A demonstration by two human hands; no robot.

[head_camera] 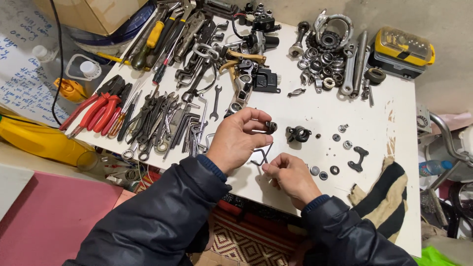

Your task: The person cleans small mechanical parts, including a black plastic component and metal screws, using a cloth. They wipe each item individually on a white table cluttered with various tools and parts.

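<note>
Left hand: your left hand is raised just above the desk near its front edge, thumb and fingertips pinched shut on a small dark ring-shaped part.
Right hand: your right hand rests at the front edge, fingers closed on the end of a thin bent hex key — the rest of the key lies on the desk between your two hands.
Held part: it sits at your left fingertips, just beside a black clamp piece lying near the middle of the desk.
Loose bits: small washers and nuts lie scattered toward the right edge, with a flat black bracket among them.
Left edge: red-handled pliers and a heap of spanners and hex keys.
Back edge: screwdrivers, levers and a pile of bearings and rings — a yellow-lidded case fills the back right corner.
Front right corner: a striped cloth hangs over it.
</note>
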